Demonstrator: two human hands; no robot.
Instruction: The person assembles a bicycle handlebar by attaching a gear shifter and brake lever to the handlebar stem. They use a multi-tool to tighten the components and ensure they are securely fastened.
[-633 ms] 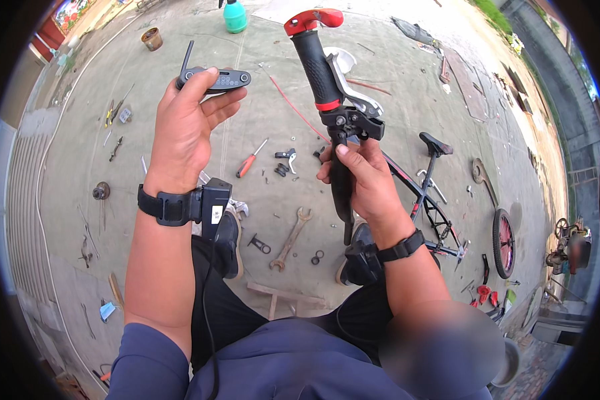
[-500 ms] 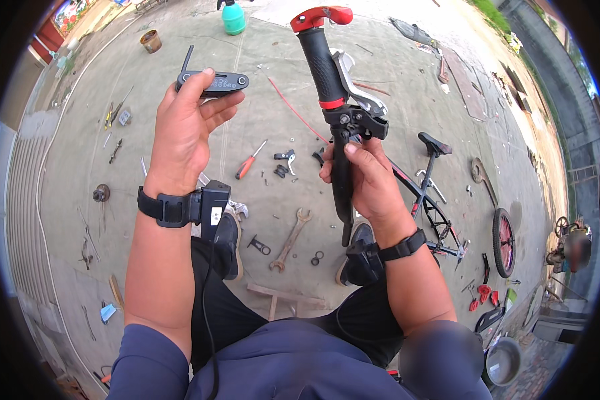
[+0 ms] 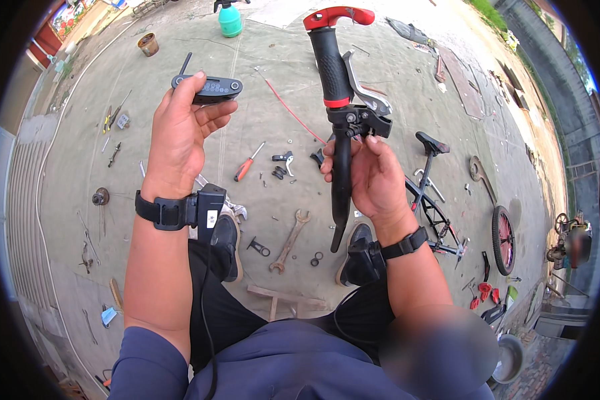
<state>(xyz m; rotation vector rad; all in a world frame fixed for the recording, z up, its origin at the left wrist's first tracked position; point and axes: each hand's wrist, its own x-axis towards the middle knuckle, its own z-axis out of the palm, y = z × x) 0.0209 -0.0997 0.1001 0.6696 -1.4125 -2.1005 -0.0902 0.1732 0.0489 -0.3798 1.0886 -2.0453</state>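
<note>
We list a black folding multi-tool [image 3: 209,87]: flat, oblong body with one thin key folded out at its far end, lying level, gripped at its near edge. We list a handlebar [image 3: 341,170]: black tube held nearly upright, black rubber grip [image 3: 329,59] with a red end piece on top, silver brake lever [image 3: 365,93] clamped below the red ring.

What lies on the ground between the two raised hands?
In the head view, between the left hand and right hand, a red-handled screwdriver and small dark metal parts lie on the concrete.
</note>
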